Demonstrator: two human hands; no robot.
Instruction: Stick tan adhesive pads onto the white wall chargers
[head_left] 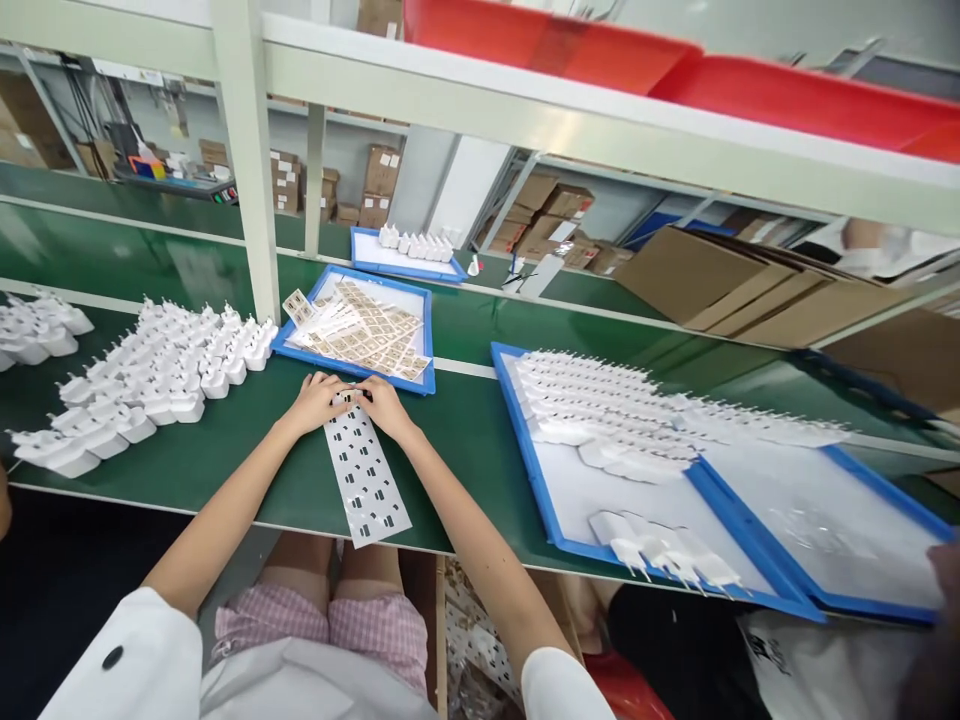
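Note:
A long white sheet with rows of small dark rectangular marks point(367, 480) lies on the green bench, its near end hanging slightly past the front edge. My left hand point(319, 402) has its fingers curled on the left side of the sheet's far end. Close beside it, my right hand point(384, 408) pinches the same end from the right. Whatever small piece may be between the fingertips is hidden. Just beyond my hands stands a blue-rimmed tray point(429, 350) heaped with brown-and-white label sheets point(375, 325). White plug-like adapters point(176, 365) stand in rows to the left.
At the right, blue-framed trays point(540, 490) hold many white plug-like pieces point(592, 395). A smaller tray point(397, 262) with white pieces sits at the back. A shelf post point(247, 150) rises behind the bench. Cardboard sheets point(697, 275) lean at back right. A person's dark clothing point(675, 640) shows at lower right.

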